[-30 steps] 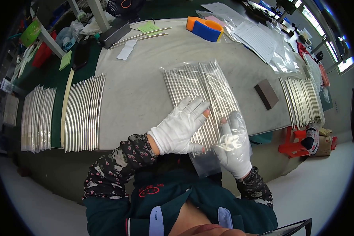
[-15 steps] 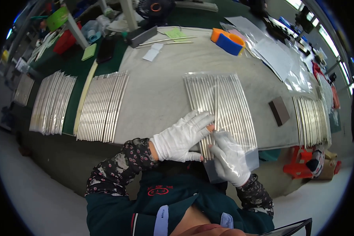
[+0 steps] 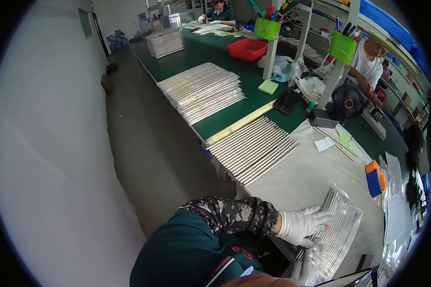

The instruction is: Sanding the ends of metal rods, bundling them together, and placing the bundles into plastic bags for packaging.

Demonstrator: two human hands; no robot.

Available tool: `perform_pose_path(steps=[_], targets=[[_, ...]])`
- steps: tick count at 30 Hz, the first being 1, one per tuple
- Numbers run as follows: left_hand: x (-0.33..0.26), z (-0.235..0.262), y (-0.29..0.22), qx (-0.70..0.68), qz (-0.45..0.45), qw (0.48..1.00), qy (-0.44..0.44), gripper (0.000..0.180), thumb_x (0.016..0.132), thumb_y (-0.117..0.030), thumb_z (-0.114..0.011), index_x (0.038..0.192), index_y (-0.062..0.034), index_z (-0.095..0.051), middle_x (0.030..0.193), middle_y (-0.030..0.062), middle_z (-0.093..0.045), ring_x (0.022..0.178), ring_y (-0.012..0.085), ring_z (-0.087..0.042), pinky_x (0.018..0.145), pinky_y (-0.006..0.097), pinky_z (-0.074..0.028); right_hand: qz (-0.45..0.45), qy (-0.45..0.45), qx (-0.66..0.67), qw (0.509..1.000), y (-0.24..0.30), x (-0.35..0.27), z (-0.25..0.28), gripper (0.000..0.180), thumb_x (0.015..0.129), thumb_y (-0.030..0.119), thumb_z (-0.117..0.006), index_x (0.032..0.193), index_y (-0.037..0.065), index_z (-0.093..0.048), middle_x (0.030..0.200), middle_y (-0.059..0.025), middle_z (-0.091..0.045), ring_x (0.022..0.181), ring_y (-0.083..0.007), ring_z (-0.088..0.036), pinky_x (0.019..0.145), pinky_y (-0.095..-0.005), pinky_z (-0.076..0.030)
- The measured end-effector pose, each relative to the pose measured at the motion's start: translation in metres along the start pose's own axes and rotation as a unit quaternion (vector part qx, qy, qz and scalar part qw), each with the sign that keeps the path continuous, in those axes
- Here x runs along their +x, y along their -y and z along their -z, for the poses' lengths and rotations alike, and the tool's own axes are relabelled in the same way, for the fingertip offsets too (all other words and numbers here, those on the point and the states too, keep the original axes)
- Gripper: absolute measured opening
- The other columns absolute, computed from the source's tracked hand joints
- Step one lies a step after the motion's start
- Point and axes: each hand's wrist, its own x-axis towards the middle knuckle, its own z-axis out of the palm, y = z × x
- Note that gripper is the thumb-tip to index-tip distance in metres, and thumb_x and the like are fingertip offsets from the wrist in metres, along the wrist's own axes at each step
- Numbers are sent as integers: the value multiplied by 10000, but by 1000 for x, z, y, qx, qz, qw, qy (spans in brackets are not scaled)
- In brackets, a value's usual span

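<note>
My left hand [image 3: 301, 226], in a white glove with bare fingertips, lies over the near-left edge of a clear plastic bag [image 3: 355, 210] of thin silvery metal rods [image 3: 341, 225]. Its fingers are stretched out and somewhat apart, resting on the bag. Close below it, at the bag's lower end, is my gloved right hand [image 3: 312, 262]. Shiny plastic lies over part of that hand, so its fingers and anything in them are unclear. To the left, a row of loose metal rods [image 3: 254, 150] lies side by side on the table.
Bagged rods [image 3: 203, 91] are stacked on the green table [image 3: 191, 52], with another stack [image 3: 165, 43] beyond. Nearby are a phone [image 3: 287, 102], a black fan [image 3: 348, 101], a red basin [image 3: 247, 49] and an orange-and-blue tape dispenser [image 3: 375, 179]. A co-worker [image 3: 219, 14] sits at the far end.
The view has swung to the left, bringing the aisle, wall and co-workers in. Both hands stay at the bag of rods, now low on the right of the picture.
</note>
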Motion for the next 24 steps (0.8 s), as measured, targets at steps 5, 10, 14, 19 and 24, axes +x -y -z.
perform_pose_path(steps=[5,10,14,19,24], targets=[[-2,-5,8,-15,-6,1000,-17,728,818,-478,-525,1276,67,-378,1391,257,-233,1338,393,-167,1075,536,-161,-167,296,-142,930,45,65,57,420,885,265,-410,1254,71,-456,1292,-164,-440,1183,-321,-425,998,-479,-332],[0,0,-2,9,1,1000,-4,701,811,-450,-541,1282,47,-390,1372,217,-277,1332,351,-203,1054,577,-161,-2,115,33,993,1,3,6,467,854,312,-467,1208,9,-484,1188,-212,-509,1163,-333,-456,1002,-506,-327],[-2,-1,-3,26,2,999,21,684,835,-459,-486,1291,43,-395,1392,205,-278,1347,310,-195,1053,588,-137,-5,81,-80,993,20,27,49,461,792,319,-571,1138,16,-537,1103,-239,-546,1032,-361,-523,908,-490,-405],[4,-10,-5,93,25,995,-25,726,816,-480,-488,1285,67,-395,1397,240,-268,1352,320,-187,1048,595,-121,-183,-56,-69,979,3,-43,9,717,821,403,-567,1373,57,-267,1357,-260,-334,1228,-443,-368,999,-504,-352],[6,-6,7,70,6,997,15,716,814,-430,-527,1293,74,-355,1412,232,-254,1341,363,-192,1059,581,-115,-276,-98,-28,956,18,-16,14,493,811,245,-530,1241,55,-383,1211,-256,-431,1135,-452,-425,949,-521,-362]])
